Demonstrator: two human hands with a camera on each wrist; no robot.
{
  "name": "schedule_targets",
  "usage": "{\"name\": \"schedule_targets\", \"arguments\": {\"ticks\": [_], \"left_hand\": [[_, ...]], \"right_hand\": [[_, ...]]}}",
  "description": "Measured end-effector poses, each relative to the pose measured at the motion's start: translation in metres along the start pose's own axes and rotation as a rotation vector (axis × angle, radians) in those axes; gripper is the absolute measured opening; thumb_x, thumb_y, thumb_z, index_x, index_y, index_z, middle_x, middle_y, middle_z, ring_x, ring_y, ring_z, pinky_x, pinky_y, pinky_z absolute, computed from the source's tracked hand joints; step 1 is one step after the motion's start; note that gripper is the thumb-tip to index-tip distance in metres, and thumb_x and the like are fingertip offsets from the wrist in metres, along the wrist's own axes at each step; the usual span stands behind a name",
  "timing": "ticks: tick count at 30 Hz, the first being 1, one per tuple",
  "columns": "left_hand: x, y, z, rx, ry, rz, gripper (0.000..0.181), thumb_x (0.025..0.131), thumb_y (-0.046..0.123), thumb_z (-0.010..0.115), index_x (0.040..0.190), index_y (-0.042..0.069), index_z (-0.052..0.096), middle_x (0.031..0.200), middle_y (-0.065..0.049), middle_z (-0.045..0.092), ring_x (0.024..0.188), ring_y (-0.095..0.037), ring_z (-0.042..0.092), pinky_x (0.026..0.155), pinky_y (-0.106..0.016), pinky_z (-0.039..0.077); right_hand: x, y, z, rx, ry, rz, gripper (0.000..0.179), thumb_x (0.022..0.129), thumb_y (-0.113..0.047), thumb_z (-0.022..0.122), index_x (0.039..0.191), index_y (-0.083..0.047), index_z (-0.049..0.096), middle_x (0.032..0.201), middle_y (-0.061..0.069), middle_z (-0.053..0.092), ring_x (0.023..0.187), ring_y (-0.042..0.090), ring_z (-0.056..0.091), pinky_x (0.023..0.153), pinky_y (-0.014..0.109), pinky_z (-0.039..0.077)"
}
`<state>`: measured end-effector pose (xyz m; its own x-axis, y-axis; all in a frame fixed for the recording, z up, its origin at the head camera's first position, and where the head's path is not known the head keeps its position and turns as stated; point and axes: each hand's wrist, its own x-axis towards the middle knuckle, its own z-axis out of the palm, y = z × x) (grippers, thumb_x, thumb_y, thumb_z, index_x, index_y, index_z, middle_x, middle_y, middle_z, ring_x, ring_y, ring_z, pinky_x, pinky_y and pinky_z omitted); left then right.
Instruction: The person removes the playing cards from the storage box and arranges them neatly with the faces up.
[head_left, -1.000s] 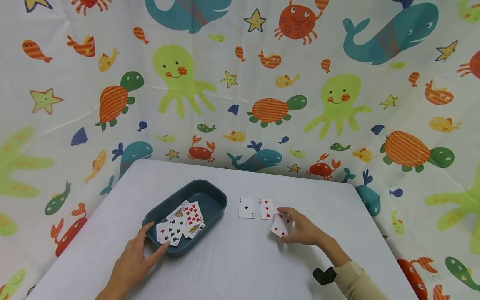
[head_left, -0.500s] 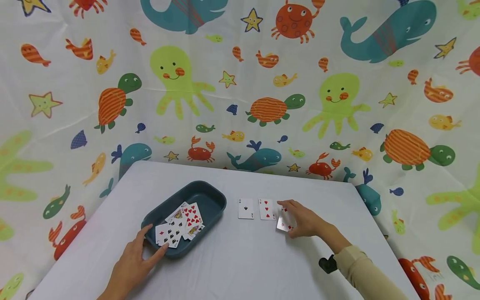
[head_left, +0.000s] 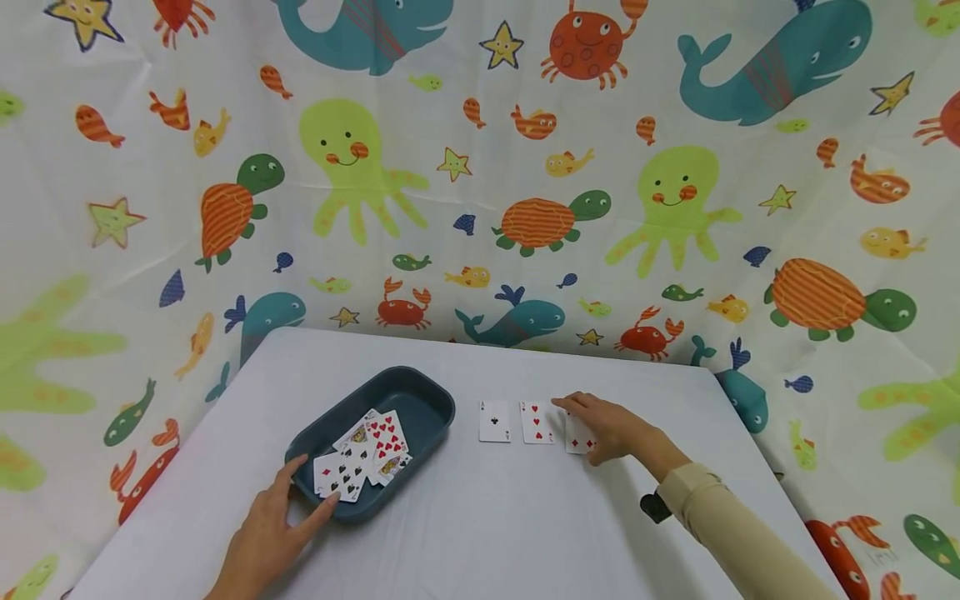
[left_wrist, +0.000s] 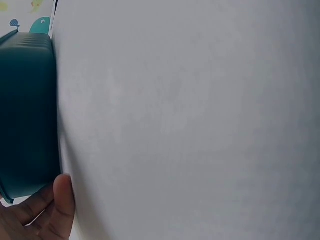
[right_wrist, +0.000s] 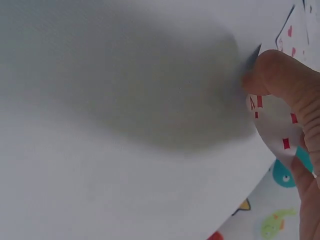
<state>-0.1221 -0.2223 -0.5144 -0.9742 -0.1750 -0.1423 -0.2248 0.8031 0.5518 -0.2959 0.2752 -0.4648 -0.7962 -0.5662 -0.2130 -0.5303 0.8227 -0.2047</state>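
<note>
My right hand (head_left: 607,427) holds a playing card with red diamonds (head_left: 581,437) by its edges, low over the white table. Up close in the right wrist view, the card (right_wrist: 272,122) bows between thumb and fingers. To the left of it lie a playing card with hearts (head_left: 537,423) and one with a single club (head_left: 494,422), both face up. My left hand (head_left: 267,527) grips the near left end of a dark teal tray (head_left: 431,408), thumb and fingers spread around its corner. Several face-up playing cards (head_left: 352,473) overlap inside the tray.
A white cloth covers the table (head_left: 450,533). Behind it hangs a curtain (head_left: 465,92) printed with sea animals. A black heart-shaped piece (head_left: 656,507) shows beside the right sleeve (head_left: 712,508).
My right hand has moved the diamonds card slightly right and straightened it from a tilt into line with the other two. The left hand stays at the tray.
</note>
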Motion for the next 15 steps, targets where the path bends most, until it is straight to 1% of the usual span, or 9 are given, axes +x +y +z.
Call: {"name": "schedule_targets", "arguments": {"ticks": [5,9,15], "left_hand": [[0.001,-0.001,-0.001,0.007,0.005,0.003,0.107,0.085,0.078,0.061,0.157,0.007,0.024,0.142,-0.037,0.046,0.121,-0.048,0.05,0.097,-0.072,0.044],[0.002,-0.001,-0.001,0.006,0.007,0.006,0.106,0.086,0.077,0.061,0.157,0.007,0.024,0.143,-0.037,0.045,0.121,-0.048,0.05,0.097,-0.071,0.045],[0.004,-0.001,-0.002,0.003,0.011,0.016,0.106,0.086,0.077,0.061,0.157,0.008,0.024,0.144,-0.038,0.044,0.123,-0.05,0.049,0.097,-0.071,0.045]], "right_hand": [[0.009,0.001,0.001,-0.025,-0.026,0.009,0.105,0.069,-0.015,0.094,0.158,-0.022,0.038,0.154,0.006,0.044,0.139,0.032,0.046,0.108,0.055,0.045],[0.018,0.003,0.003,-0.04,-0.026,0.007,0.105,0.07,-0.015,0.094,0.158,-0.022,0.037,0.156,0.004,0.044,0.141,0.032,0.044,0.111,0.055,0.043],[0.027,0.004,0.004,-0.041,-0.043,0.048,0.106,0.07,-0.017,0.095,0.159,-0.023,0.036,0.158,0.006,0.043,0.142,0.034,0.043,0.112,0.056,0.041]]}}
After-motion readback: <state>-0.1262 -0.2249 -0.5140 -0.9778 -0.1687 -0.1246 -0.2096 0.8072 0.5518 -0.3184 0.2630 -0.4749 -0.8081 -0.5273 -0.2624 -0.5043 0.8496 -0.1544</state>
